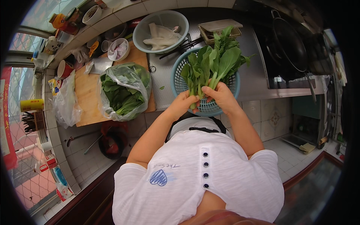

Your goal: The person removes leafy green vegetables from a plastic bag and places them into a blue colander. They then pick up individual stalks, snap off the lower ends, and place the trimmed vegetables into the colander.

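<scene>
Both my hands are over a round blue plastic colander [176,81] on the metal counter. My left hand [184,102] grips the pale stems of a leafy green vegetable [196,66], its leaves pointing away from me. In my right hand [222,95] are the stems of more leafy greens [229,60], which fan out over the colander's far right rim. The two bunches touch, and their leaves hide much of the basket's inside. To the left, an open clear plastic bag [146,97] full of the same kind of greens rests on a wooden cutting board [87,101].
Behind the colander are a larger grey-blue basin [137,36] holding white cloth, dark chopsticks [191,44] and a lidded container [206,36]. A black wok [289,42] sits on the stove at right. A white bowl [123,53] and a cleaver blade [101,65] lie by the board's far edge.
</scene>
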{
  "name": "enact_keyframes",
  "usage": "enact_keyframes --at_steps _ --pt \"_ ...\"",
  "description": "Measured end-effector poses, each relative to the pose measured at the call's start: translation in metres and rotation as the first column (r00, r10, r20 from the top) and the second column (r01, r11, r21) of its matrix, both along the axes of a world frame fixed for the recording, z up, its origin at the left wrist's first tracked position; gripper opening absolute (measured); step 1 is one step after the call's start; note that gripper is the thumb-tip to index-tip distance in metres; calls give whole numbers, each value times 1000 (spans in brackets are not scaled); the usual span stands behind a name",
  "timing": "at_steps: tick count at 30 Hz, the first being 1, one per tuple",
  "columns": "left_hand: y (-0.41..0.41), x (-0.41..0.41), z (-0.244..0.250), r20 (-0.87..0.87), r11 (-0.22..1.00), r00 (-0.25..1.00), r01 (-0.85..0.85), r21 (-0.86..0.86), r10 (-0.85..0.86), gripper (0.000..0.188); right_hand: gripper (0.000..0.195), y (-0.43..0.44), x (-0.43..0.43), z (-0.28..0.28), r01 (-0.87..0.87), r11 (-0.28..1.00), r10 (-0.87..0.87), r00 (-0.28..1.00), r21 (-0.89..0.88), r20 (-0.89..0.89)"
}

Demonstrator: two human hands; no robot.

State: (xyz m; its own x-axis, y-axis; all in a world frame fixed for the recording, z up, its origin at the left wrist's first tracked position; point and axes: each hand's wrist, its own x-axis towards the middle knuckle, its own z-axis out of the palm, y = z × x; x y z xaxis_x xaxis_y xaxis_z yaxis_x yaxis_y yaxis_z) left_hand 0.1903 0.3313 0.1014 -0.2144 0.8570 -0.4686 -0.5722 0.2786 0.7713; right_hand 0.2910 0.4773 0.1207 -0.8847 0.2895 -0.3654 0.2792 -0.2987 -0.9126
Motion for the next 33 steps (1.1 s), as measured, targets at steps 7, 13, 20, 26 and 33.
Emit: enact_keyframes --at_steps 7,13,20,26,33 --pt "4 9 0 -49 989 989 -139 57 142 16 23 -3 -2 7 33 996 -29 999 83 -42" --pt "8 11 -4 -133 979 970 -198 57 204 14 18 -13 -4 6 199 977 -201 979 -71 -31" --pt "9 11 -12 -135 973 964 -227 33 229 13 14 -14 -3 -10 220 966 -228 973 -133 -46" --pt "9 9 -10 -33 959 961 -271 84 275 15 19 -18 -8 -6 321 920 -338 940 -225 -40" --pt "3 1 -2 117 976 983 -160 147 144 20 21 -9 -7 -4 236 854 -281 959 -464 -30"
